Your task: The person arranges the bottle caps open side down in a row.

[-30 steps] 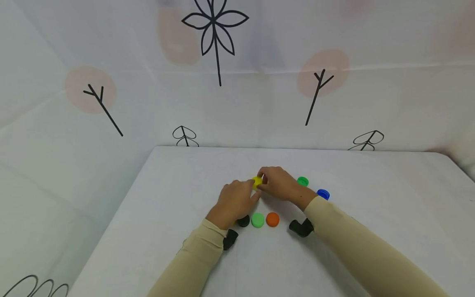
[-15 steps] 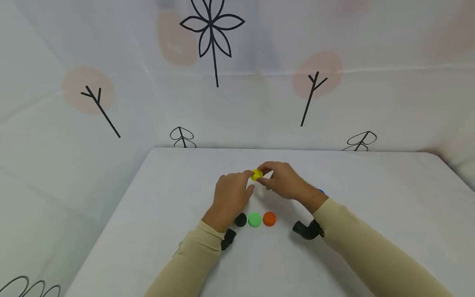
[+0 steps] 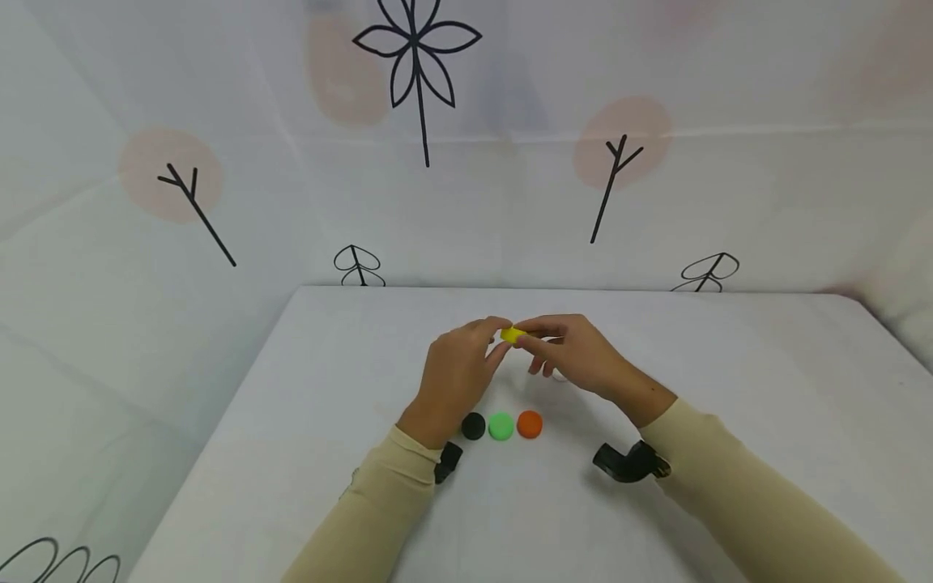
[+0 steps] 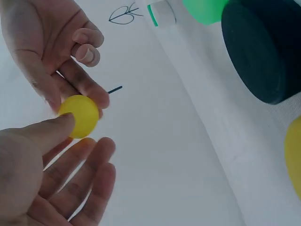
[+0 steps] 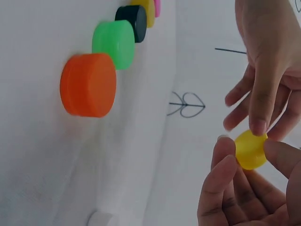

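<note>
Both hands meet at a small yellow bottle cap [image 3: 513,335] over the back half of the table. From the left, my left hand [image 3: 455,364] pinches it, the thumb lying on its round face [image 4: 83,117] in the left wrist view. My right hand [image 3: 583,356] grips the same cap's edge from the opposite side between thumb and fingers, as the right wrist view shows. Nearer me, a black cap [image 3: 473,426], a light green cap [image 3: 500,426] and an orange cap [image 3: 530,424] stand in a row.
Another yellow cap [image 5: 150,12] and a pink cap [image 5: 157,7] continue the row in the right wrist view, hidden by the left arm in the head view. Black wrist devices [image 3: 628,463] jut from the sleeves. A patterned cloth [image 3: 510,202] hangs behind the table [image 3: 765,348].
Both hands have moved slightly away from me with the yellow cap, which has turned edge-on in the head view. The green and blue caps at right are now hidden behind the right arm.
</note>
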A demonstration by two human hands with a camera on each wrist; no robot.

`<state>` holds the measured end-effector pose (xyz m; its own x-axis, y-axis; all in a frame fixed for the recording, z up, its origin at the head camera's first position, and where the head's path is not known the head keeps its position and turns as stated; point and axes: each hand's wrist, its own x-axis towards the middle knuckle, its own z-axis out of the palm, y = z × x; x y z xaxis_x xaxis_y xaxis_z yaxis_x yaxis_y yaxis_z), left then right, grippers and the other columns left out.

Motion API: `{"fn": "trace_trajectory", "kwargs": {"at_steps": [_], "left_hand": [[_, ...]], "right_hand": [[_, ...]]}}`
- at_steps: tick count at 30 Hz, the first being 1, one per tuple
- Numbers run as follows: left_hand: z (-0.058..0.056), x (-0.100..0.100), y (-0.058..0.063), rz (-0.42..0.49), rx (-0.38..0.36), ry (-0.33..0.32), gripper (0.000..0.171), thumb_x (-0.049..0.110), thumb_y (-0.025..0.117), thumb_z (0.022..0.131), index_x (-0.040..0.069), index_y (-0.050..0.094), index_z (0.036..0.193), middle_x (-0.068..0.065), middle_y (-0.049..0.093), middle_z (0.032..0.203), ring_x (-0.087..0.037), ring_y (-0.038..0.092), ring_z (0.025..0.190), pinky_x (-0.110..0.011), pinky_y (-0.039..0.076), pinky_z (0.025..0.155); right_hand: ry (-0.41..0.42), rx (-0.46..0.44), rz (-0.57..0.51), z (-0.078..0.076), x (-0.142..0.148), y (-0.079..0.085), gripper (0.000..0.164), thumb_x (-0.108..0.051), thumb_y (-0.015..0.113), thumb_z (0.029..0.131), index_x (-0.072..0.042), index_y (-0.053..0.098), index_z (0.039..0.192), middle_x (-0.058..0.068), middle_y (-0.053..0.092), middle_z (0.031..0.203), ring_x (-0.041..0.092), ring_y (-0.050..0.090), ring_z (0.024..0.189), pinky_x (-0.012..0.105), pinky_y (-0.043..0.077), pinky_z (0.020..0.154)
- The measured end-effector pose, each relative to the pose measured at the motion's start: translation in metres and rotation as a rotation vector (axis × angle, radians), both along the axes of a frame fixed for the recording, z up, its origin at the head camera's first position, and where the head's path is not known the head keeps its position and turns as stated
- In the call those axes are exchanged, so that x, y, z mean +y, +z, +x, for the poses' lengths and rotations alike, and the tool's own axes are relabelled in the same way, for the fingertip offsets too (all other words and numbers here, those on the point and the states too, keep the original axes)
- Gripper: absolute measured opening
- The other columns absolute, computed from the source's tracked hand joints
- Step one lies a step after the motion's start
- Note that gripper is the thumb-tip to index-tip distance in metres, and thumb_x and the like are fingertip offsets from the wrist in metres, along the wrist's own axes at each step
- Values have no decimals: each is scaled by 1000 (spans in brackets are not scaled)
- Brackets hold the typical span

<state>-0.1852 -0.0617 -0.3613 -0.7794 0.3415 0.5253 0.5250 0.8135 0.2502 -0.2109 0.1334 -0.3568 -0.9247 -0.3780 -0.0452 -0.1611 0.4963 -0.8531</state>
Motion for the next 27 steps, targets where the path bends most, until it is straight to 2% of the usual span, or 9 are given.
{"fn": "trace_trajectory", "kwargs": {"at_steps": [5,13,17,22,27], "left_hand": [[-1,2,3,91,-27,-47,29,24,74,92,13,70,118,-1,76,110,-12,74,90,-25,59,74],[3,7,4,176,-144,-108,25,27,71,94,14,71,115,2,76,107,-11,72,86,-21,55,70],[7,10,3,214,-201,-134,23,28,69,95,14,72,113,1,76,102,-11,71,81,-19,53,69],[11,16,5,238,-267,-160,28,30,66,98,13,68,120,-1,77,98,-11,70,79,-17,51,67],[14,19,8,256,-303,-205,30,27,65,98,14,62,125,-1,77,94,-10,70,80,-17,52,68]], "right_hand": [[-45,-9,-62,11,3,1,39,-39,62,99,-16,65,130,15,70,119,35,72,90,46,57,79],[-68,44,-169,31,9,-10,40,-31,60,101,-8,63,133,20,71,118,36,72,91,31,59,77],[-107,83,-146,39,12,-14,37,-30,60,101,-10,64,131,16,72,116,34,72,88,32,59,76],[-163,147,-90,47,16,-12,34,-31,60,101,-11,66,129,12,74,103,32,71,81,37,58,76],[-176,211,-56,53,20,-9,34,-28,59,102,-14,62,132,13,74,100,26,71,75,34,56,74]]}}
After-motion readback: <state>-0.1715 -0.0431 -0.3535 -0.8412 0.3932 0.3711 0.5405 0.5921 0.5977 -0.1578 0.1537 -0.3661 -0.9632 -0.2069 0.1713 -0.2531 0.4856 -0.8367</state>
